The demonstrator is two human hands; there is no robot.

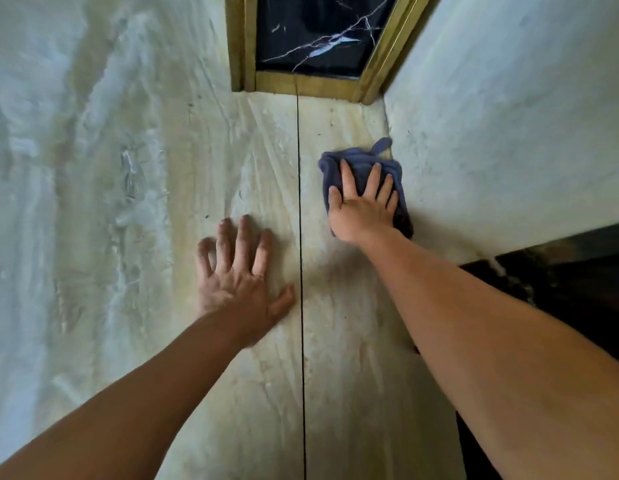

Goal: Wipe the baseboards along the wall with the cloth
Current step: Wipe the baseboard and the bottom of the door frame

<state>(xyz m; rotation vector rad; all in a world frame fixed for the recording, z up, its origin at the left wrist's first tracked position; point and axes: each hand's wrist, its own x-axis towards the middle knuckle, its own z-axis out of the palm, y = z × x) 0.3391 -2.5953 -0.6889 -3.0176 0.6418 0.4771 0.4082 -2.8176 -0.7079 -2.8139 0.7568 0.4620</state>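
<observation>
I observe the right hand laid palm-down on the blue cloth. Its grip is released, with the fingers straight and spread, pressing the cloth rather than clasping it. The cloth is bunched and lies on the pale marble floor, its far edge touching the foot of the white wall on the right. I cannot tell whether a separate baseboard strip runs there.

The left hand rests flat on the floor, well apart from the cloth. Its grip is also released, fingers splayed and holding nothing. A thin dark seam in the floor runs between the two hands, with the left thumb just beside it.

At the far end the floor meets a gold frame around a black veined panel. A dark surface adjoins the wall beyond the right forearm.
</observation>
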